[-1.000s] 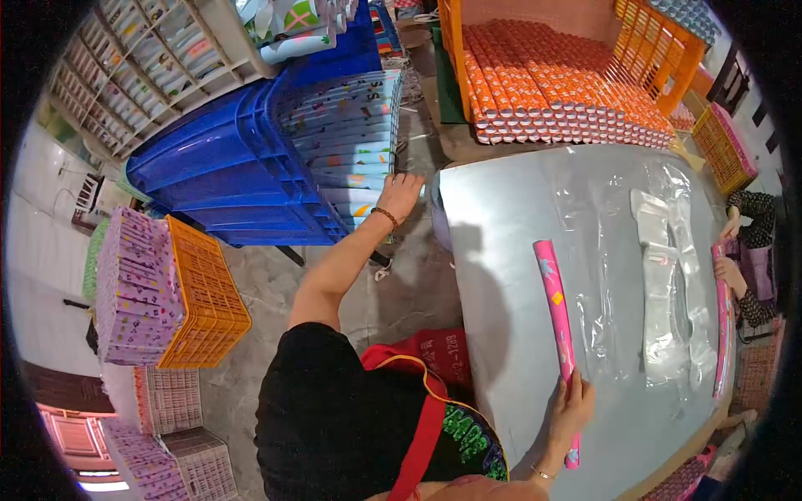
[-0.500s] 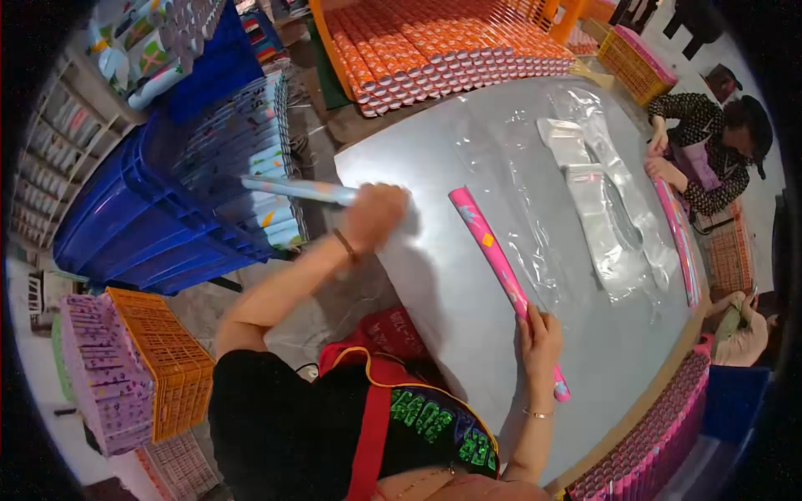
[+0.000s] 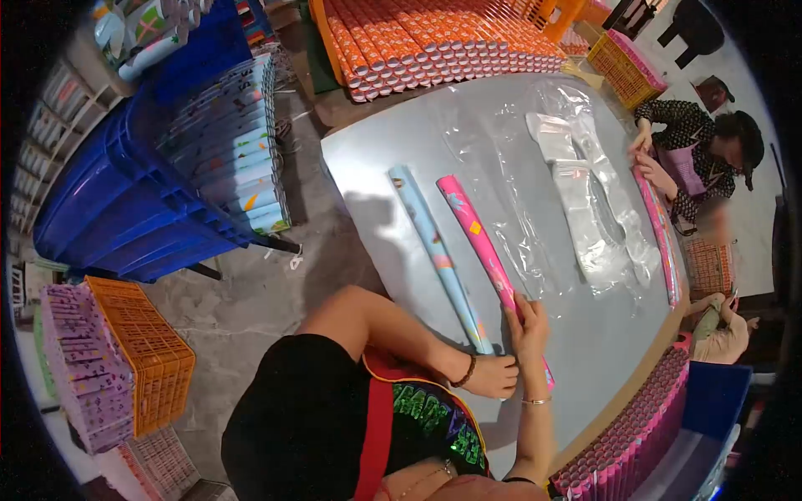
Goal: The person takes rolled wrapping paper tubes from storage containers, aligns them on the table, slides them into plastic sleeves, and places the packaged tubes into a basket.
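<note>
A pink patterned roll of wrapping paper (image 3: pixel 474 227) lies slantwise on the grey-white table (image 3: pixel 368 159). My right hand (image 3: pixel 528 330), with a thin bracelet at the wrist, is closed around its nearer half; its near end shows past the wrist. To its left lies a light-blue patterned roll of wrapping paper (image 3: pixel 434 250), roughly parallel and a small gap away. My left hand (image 3: pixel 490 377), wearing a dark beaded bracelet, is curled over the near end of the blue roll and hides that end. Both hands are close together near my body.
Clear plastic sleeves (image 3: pixel 589 217) lie across the table. Orange rolls (image 3: pixel 434 50) are stacked behind it. At left stands a blue bin (image 3: pixel 125 209) beside light-blue rolls (image 3: pixel 251 167). Pink rolls (image 3: pixel 618 426) stand at lower right. A co-worker (image 3: pixel 710 150) handles a pink roll (image 3: pixel 657 225) opposite.
My left hand has brought the blue roll from beside the blue bin onto the table, left of the pink one. My right hand stays on the pink roll. The view has shifted slightly.
</note>
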Tool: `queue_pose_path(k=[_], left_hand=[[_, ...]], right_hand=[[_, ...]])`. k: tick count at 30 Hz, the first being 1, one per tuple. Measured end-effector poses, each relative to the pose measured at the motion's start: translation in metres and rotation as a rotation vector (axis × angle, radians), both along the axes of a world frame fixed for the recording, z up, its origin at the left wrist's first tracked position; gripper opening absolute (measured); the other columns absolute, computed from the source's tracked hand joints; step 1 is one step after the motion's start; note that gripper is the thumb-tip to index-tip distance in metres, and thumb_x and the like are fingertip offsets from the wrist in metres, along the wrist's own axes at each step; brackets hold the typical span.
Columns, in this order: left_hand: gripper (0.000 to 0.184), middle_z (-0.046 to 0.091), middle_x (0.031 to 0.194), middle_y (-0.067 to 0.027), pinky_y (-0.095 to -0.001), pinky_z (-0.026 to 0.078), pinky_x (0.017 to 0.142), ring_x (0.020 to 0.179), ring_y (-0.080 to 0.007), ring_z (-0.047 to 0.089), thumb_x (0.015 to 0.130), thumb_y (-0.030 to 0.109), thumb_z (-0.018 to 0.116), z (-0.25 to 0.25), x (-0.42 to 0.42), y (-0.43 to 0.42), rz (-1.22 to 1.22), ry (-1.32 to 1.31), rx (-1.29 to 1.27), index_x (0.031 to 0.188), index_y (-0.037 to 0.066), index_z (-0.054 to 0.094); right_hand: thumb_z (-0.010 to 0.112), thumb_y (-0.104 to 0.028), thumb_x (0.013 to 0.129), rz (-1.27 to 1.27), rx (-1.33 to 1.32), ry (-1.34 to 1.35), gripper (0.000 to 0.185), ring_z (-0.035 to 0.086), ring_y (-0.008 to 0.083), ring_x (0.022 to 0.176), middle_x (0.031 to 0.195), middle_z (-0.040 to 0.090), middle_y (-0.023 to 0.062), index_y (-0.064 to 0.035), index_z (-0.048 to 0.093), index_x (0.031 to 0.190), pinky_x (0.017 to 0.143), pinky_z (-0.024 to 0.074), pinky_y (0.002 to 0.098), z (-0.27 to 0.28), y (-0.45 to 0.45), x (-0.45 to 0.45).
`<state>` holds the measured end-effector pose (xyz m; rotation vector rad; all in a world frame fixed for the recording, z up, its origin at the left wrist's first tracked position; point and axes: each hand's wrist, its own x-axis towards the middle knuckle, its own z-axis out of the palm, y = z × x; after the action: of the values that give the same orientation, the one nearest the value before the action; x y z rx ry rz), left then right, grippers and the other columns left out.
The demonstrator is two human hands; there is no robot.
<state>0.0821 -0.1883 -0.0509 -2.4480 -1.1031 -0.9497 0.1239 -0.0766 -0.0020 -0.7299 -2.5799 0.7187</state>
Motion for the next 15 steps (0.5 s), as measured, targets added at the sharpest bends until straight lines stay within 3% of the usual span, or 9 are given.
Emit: queue_pose_path(k=[1,4,9,14,15], left_hand=[[0.010,0.055,0.076,-0.0007,-0.0345,0.039,0.067,0.078,-0.0201,0.052,0.075,0.022,0.055,-0.004,0.005,0.005,-0.041,-0.002,-0.047,0.079,0.012,0.055],[0.009,0.055,0.078,-0.0009,-0.0359,0.040,0.070,0.081,-0.0199,0.053,0.076,0.022,0.055,-0.014,0.017,0.018,-0.069,-0.083,0.045,0.078,0.014,0.054],[0.009,0.057,0.081,-0.0006,-0.0356,0.040,0.073,0.082,-0.0191,0.055,0.077,0.023,0.054,-0.019,0.032,0.022,-0.041,-0.065,0.043,0.077,0.014,0.055],[0.014,0.061,0.079,-0.0042,-0.0361,0.047,0.061,0.074,-0.0227,0.062,0.078,0.021,0.054,-0.028,0.059,0.034,-0.167,-0.040,-0.222,0.080,0.008,0.059],[0.017,0.063,0.081,-0.0090,-0.0366,0.050,0.057,0.073,-0.0255,0.064,0.080,0.019,0.052,-0.042,0.067,0.043,-0.224,-0.025,-0.200,0.084,0.005,0.060]], right_hand=[[0.068,-0.010,0.081,0.023,0.015,0.037,0.032,0.048,0.0194,0.065,0.075,0.049,0.0078,-0.0014,0.063,0.111,0.061,0.0409,0.0308,-0.002,0.002,0.000],[0.066,-0.012,0.082,-0.021,-0.085,-0.025,0.031,0.050,0.0236,0.070,0.078,0.051,0.0099,-0.0051,0.063,0.113,0.065,0.0424,0.0326,-0.002,0.004,0.002],[0.067,-0.012,0.082,0.015,-0.100,-0.024,0.032,0.049,0.0226,0.068,0.077,0.050,0.0105,-0.0040,0.063,0.112,0.063,0.0421,0.0327,0.006,0.005,-0.001],[0.067,-0.011,0.082,-0.002,-0.084,-0.063,0.031,0.050,0.0231,0.067,0.077,0.050,0.0106,-0.0021,0.063,0.111,0.062,0.0420,0.0327,0.016,0.000,-0.005],[0.067,-0.010,0.082,-0.005,-0.116,-0.071,0.029,0.051,0.0236,0.068,0.077,0.051,0.0111,-0.0018,0.063,0.110,0.063,0.0426,0.0331,0.015,0.001,-0.005]])
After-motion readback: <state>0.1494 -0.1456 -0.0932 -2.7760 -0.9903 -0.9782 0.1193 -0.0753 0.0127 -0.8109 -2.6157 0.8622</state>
